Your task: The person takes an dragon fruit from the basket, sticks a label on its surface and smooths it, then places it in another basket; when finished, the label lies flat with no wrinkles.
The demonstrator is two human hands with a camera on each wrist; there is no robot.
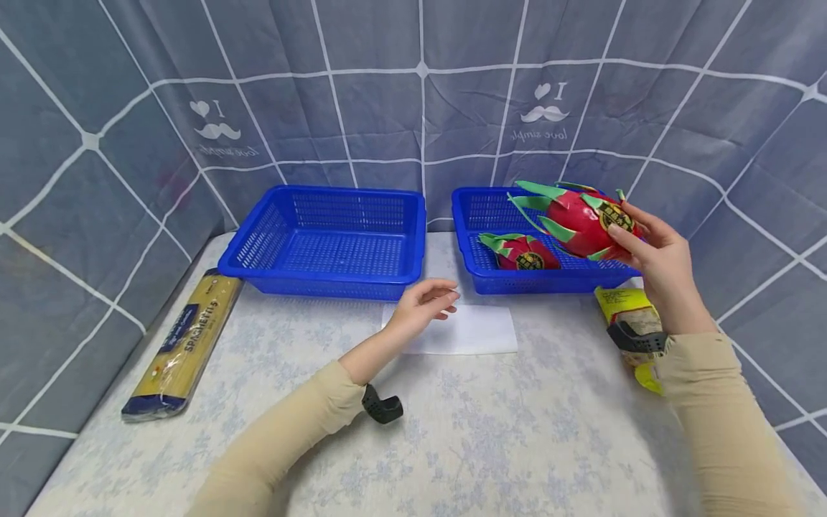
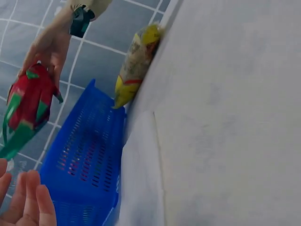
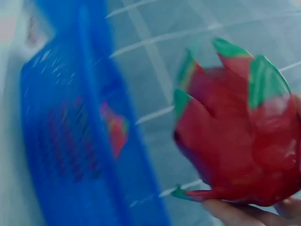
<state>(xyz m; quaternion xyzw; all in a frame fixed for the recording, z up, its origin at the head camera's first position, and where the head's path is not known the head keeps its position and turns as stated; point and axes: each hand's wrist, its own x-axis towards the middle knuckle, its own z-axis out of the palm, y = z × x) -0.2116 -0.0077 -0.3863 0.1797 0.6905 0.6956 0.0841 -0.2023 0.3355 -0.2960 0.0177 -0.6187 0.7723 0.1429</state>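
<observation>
My right hand (image 1: 665, 262) grips a red dragon fruit (image 1: 578, 219) with green scale tips and a dark round label, thumb on the near side. It is held above the right blue basket (image 1: 510, 282). Inside that basket lies a second dragon fruit (image 1: 526, 253), also labelled. In the right wrist view the held dragon fruit (image 3: 235, 136) fills the right side, fingers (image 3: 230, 214) under it. My left hand (image 1: 423, 309) hovers over a white sheet (image 1: 474, 332), fingers loosely bent and holding nothing. Its fingertips show at the lower left corner of the left wrist view.
A second blue basket (image 1: 323, 283) stands at the left with nothing in it. A spaghetti pack (image 1: 187, 345) lies along the table's left side. Beneath my right wrist lies a yellow bag (image 1: 636, 323). A grey tiled-pattern curtain (image 1: 375, 122) hangs behind the baskets.
</observation>
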